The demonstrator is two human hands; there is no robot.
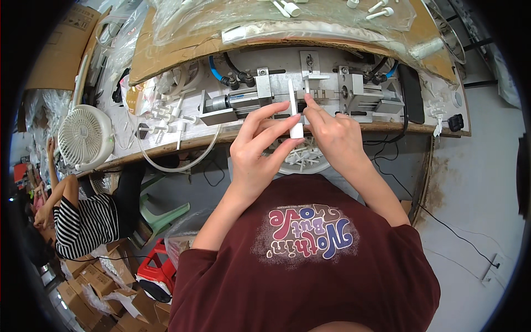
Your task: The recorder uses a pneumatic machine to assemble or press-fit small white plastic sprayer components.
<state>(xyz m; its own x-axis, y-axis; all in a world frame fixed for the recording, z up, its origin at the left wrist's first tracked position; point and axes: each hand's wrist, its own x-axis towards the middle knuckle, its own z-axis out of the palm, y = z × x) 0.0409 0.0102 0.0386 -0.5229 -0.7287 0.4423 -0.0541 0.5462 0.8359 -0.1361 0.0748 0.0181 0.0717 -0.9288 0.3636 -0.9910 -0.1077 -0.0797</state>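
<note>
A maroon shirt (332,282) with bright lettering on its front fills the near space. Ahead of it the left hand (255,145) has its grip closed on a white tube (295,110), thumb to one side and fingers to the other. The tube points away from the body, its wider end near the thumb. Beside it, the right hand (336,134) reaches forward, index finger stretched to a small white pin (307,86) between the clamps; I cannot tell whether its grip has hold of anything.

Under the hands sits a bowl (327,166) of white pieces, partly covered. Then comes the edge of the counter (196,142), bearing a metal left clamp (249,100) and right clamp (358,91), each fed by hoses. White parts (166,119) lie left of the left clamp, near a fan (84,135); a black slab (412,94) lies right of the right clamp. Behind the pin stands a bracket (311,65). Beyond, cardboard (182,62) carries clear plastic (188,25).

Farther off at left are a red stool (152,268), boxes (94,282), a green stool (166,217) and a co-worker (86,221) in stripes.
</note>
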